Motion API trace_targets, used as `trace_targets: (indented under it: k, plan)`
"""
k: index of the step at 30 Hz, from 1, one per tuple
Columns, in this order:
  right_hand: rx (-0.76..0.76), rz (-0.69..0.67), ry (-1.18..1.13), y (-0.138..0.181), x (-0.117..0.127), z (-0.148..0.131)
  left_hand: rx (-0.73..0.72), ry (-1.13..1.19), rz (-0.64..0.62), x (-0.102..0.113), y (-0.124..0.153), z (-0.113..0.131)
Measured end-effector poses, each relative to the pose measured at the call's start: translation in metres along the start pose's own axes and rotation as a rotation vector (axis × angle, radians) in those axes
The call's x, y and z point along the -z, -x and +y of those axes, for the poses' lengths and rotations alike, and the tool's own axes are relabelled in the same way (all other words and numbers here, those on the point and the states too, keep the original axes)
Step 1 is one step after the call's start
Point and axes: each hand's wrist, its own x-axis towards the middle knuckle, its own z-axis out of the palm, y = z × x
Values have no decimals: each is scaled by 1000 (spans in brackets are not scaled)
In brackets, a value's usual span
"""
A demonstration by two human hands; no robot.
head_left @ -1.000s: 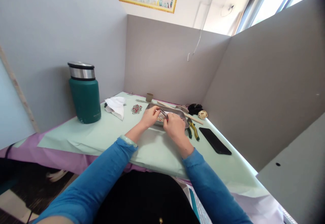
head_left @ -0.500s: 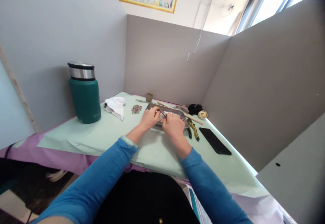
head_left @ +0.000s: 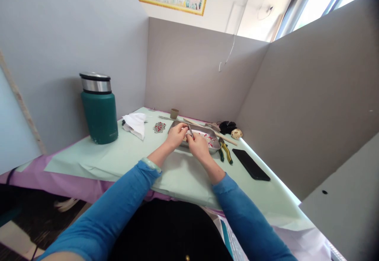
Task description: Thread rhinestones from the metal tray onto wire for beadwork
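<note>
My left hand (head_left: 177,134) is over the left part of a shallow metal tray (head_left: 218,147), its fingertips pinched together. Whatever lies between those fingertips is too small to make out. Close beside it, my right hand (head_left: 199,146) grips a slim dark metal tool (head_left: 190,130), perhaps tweezers, whose tip points up and away near the left fingertips. Small red, white and pale pieces (head_left: 209,138) lie in the tray. On the cloth left of the tray sits a small heap of red and silvery pieces (head_left: 159,127).
A tall green bottle (head_left: 100,115) stands at the left, near a crumpled white tissue (head_left: 135,124). Right of the tray lie yellow-green pliers (head_left: 227,153) and a black phone (head_left: 251,164). Behind are a wooden stick (head_left: 226,138) and a small brown cup (head_left: 174,113). Grey partitions enclose the table.
My right hand has shifted slightly left and its fingers have curled in, uncovering more of the tray's right side. The slim tool now points more upright. My left hand has barely moved.
</note>
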Motion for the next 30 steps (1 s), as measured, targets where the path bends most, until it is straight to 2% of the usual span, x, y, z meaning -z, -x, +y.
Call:
trace_targets:
  k: [4, 7, 11, 14, 17, 19, 23, 26, 28, 30]
  plan:
    - [-43, -80, -288, -2, 0, -2, 18, 54, 0, 0, 0, -1]
    - [-54, -112, -314, -2, 2, -3, -19, -12, -4, 1, 0, 0]
    - [-38, -65, 14, 2, 6, -3, -105, -290, -16, 4, 3, 1]
    - [-92, -42, 282, 8, 10, -6, -162, -550, -22, 5, 7, 0]
    - [-127, -74, 406, 12, 12, -8, -182, -738, -36, 5, 9, -3]
    - [-120, -81, 424, 12, 11, -7, -191, -748, -55, 5, 8, -3]
    - [-56, -53, 292, 3, 13, 2, -120, -460, -115, 7, 3, 1]
    - [-29, -50, -22, -4, 18, 12, 43, -39, -224, 11, 3, 6]
    - [-43, -126, -300, -6, 23, 17, 145, 265, -354, 15, 4, 9]
    - [-46, -293, -551, -5, 29, 19, 191, 493, -480, 18, 6, 11]
